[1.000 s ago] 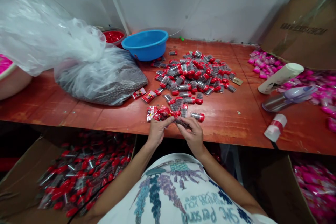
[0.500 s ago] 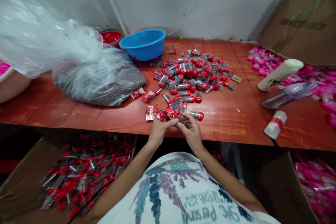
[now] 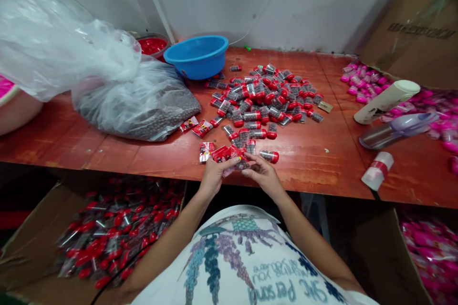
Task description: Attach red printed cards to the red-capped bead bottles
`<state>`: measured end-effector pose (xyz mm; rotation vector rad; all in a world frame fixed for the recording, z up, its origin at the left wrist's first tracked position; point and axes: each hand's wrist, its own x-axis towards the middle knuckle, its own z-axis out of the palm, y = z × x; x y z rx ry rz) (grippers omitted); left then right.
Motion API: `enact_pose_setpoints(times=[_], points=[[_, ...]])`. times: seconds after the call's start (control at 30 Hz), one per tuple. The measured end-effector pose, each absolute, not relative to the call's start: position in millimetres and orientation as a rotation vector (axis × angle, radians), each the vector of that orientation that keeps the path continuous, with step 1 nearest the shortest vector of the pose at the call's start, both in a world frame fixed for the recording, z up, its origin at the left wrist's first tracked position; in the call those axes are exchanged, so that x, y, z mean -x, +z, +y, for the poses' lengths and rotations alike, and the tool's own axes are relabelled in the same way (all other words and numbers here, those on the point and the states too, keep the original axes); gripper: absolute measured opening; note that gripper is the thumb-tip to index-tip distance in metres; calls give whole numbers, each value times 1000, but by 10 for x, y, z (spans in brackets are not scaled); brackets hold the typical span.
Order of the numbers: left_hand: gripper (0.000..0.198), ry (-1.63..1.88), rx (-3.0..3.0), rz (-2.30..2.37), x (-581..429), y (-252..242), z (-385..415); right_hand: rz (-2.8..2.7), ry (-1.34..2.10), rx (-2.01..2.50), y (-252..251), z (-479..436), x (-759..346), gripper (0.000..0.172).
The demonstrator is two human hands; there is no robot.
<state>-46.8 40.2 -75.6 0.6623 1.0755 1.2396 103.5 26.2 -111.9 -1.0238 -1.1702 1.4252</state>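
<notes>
My left hand (image 3: 214, 177) is closed on several red printed plastic packets (image 3: 225, 153) at the table's front edge. Facing it, my right hand (image 3: 265, 176) pinches a small clear bottle with dark contents (image 3: 244, 164) at the mouth of a packet; the fingers partly hide it. A loose red packet (image 3: 206, 151) lies just left of my left hand. Beyond both hands spreads a pile of small red-capped bottles (image 3: 265, 95) filled with dark grains. One of them, a lone bottle (image 3: 269, 156), rests on its side close to my right fingers.
A clear bag of dark beads (image 3: 143, 105) and a blue basin (image 3: 196, 59) stand at left. On the right are a white tumbler (image 3: 386, 102), a purple-lidded bottle (image 3: 397, 128) and a paper roll (image 3: 377, 170). Below the table, a carton (image 3: 32, 257) holds packed bottles.
The bottle and the packet's mouth have shifted slightly as my right hand moves a little to the right. The held packets look more fanned out; the view has tilted a little.
</notes>
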Motion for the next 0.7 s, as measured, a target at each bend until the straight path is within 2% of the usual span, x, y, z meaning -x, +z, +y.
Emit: enact_pose_setpoints(times=[0.1, 0.17, 0.33, 0.43, 0.57, 0.7], points=[[30, 1223, -680, 1038, 466, -780, 382, -1140, 1412, 1025, -1103, 247, -1077, 33], [29, 1202, -689, 1024, 451, -790, 366, -1111, 1385, 1054, -1094, 229, -1076, 29], [37, 1115, -615, 976, 427, -820, 369, -1051, 1408, 1120, -1076, 206, -1074, 30], [33, 1066, -476, 960, 476, -843, 393, -992, 1356, 1199, -1090, 243, -1266, 36], [30, 1026, -361, 933, 596, -848, 407, -926, 979, 1470, -1202, 357, -1899, 47], [31, 1042, -368, 977, 592, -838, 396, -1061, 438, 1795, -1283, 397, -2338, 45]])
